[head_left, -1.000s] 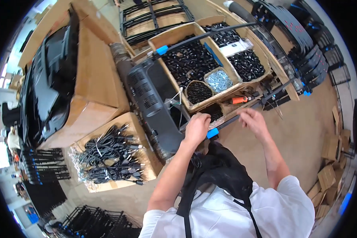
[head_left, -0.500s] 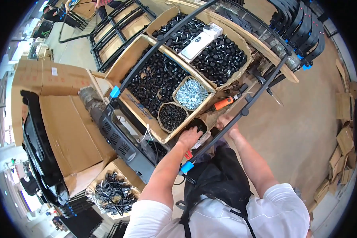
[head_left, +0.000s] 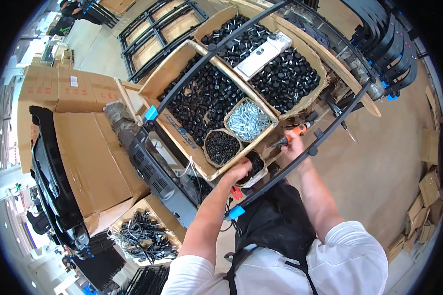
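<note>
My left hand (head_left: 239, 170) is at the rim of a small open container (head_left: 257, 181) of small black pieces, its fingers curled together. Whatever those fingers pinch, if anything, is too small to make out. My right hand (head_left: 294, 147) is closed round an orange and black power screwdriver (head_left: 299, 130), whose dark tip points left toward the box of screws. A black metal frame (head_left: 275, 178) with blue corner pieces crosses in front of me, passing above both forearms' far ends. Red-handled pliers (head_left: 236, 192) hang below the small container.
Beyond my hands, a cardboard box (head_left: 202, 157) holds black caps (head_left: 206, 96), silver screws (head_left: 248, 121) and small black screws (head_left: 221, 148). A second box (head_left: 321, 93) holds black knobs and a white case (head_left: 263, 55). Cables (head_left: 145, 236) fill a box at lower left; curved black parts (head_left: 391, 54) stand at far right.
My right hand has moved up and taken hold of the power screwdriver, turning its tip. My left fingers have lifted from inside the small container to its rim and curled together.
</note>
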The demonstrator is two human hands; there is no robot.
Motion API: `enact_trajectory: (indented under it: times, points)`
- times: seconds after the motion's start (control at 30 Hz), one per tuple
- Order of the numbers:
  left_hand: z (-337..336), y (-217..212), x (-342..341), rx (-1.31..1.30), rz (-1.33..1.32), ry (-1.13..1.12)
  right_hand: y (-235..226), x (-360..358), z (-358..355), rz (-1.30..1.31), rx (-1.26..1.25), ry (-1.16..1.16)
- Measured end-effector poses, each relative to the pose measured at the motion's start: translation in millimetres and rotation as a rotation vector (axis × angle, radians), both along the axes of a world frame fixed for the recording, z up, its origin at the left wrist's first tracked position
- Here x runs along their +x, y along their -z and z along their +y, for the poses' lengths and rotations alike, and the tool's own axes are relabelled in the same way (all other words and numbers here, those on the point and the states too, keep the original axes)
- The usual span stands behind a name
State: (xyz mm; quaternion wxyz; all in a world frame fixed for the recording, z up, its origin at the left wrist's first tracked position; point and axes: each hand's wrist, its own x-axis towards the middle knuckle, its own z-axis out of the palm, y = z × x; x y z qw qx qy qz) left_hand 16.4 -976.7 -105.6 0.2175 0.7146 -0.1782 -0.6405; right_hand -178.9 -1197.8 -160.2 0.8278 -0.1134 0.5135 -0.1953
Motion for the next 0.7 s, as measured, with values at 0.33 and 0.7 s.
enact_trajectory:
  times: [0.33,0.7]
  points:
    - [6,-40,5,-0.009,0.73,-0.566,-107,-82,48,-0.093,-0.087,-0.084]
    - [17,-102,-14,-0.374,0.814,-0.825,-279,-129,82,-0.019,-0.795,-0.33]
